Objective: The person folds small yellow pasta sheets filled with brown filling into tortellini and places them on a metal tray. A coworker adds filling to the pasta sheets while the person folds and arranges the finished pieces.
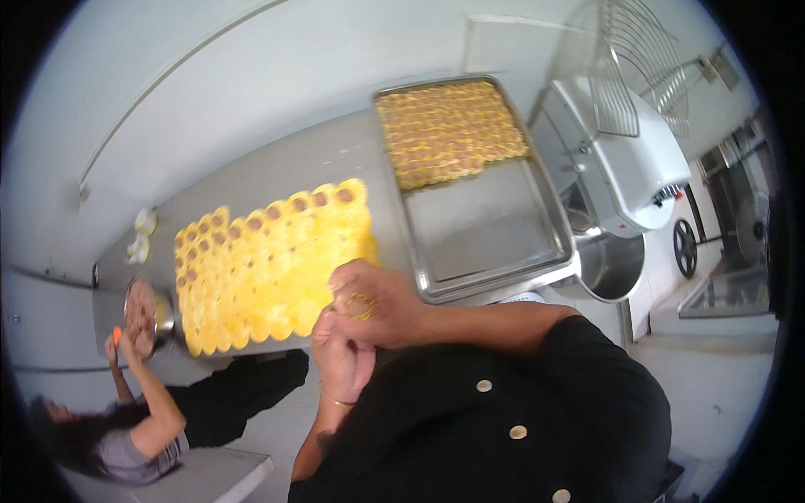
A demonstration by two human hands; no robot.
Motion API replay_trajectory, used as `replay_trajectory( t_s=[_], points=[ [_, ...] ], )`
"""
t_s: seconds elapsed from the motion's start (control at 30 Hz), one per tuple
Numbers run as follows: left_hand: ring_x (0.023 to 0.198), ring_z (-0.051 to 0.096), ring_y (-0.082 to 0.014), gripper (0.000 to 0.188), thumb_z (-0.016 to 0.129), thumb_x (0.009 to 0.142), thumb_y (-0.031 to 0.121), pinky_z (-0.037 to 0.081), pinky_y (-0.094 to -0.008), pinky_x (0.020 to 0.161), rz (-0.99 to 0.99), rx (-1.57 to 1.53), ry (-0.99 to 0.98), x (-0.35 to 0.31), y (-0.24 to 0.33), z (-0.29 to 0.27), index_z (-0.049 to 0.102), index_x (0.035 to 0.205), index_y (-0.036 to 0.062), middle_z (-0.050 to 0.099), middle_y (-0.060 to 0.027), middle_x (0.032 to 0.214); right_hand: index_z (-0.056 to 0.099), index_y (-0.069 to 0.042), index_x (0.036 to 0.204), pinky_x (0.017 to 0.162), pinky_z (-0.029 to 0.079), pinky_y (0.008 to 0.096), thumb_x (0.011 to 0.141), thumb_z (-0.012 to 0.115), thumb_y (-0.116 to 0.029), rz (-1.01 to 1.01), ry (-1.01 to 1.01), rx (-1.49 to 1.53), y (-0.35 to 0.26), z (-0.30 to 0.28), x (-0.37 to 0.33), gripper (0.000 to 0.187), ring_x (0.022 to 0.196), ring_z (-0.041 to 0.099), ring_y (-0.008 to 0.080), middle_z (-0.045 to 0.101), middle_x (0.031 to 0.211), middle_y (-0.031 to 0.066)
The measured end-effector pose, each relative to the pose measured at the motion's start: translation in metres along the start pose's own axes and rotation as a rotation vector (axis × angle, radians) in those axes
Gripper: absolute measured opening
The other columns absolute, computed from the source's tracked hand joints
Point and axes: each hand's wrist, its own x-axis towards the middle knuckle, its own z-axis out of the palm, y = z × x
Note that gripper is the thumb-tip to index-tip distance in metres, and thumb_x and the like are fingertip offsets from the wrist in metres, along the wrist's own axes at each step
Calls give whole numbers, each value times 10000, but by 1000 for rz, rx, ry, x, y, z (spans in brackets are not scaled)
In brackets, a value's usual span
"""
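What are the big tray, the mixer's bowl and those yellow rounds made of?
The tray looks like bare metal, perhaps steel or aluminium: grey, softly reflective. The mixer's bowl seems polished metal, likely stainless steel, given its bright streaks. The yellow rounds are probably dough: opaque, with soft scalloped edges.

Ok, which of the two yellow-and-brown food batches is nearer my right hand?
The mostly yellow batch on the table, close by your right hand; the browner batch is farther off, in the metal tray.
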Motion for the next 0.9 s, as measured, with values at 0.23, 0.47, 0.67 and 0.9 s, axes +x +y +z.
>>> replay_trajectory(
  t_s=[0.23,0.47,0.67,0.9],
  points=[
    [1442,463,-296,539,454,1057,220,375,-461,1209,-276,-126,-29,57,-38,71,386,1544,0,503,-158,1525,647,-54,1170,896,537,460,796,779,-240,15,-68,-121,53,-103,0,438,1046,661,371,692,1088,153],
    [1304,572,-328,592,422,1103,442,464,-453,1092,-714,-124,-85,136,-117,84,395,1545,49,574,-199,1436,614,-61,1295,983,495,501,811,817,-308,194,238,-245,133,-167,-56,581,1163,608,391,656,1205,179],
    [1154,640,-264,694,440,1082,569,491,-399,1046,-810,134,-193,220,-191,102,388,1543,53,645,-191,1313,631,-62,1281,947,514,455,787,831,-194,417,228,-630,156,-252,-81,548,1114,623,364,662,1201,175],
    [1150,647,-275,607,482,1094,480,511,-411,1026,-673,124,-240,254,-221,127,418,1511,44,629,-169,1294,720,-45,1111,871,499,473,824,768,-189,461,401,-600,192,-292,-52,325,959,635,370,732,941,150]
  ],
)
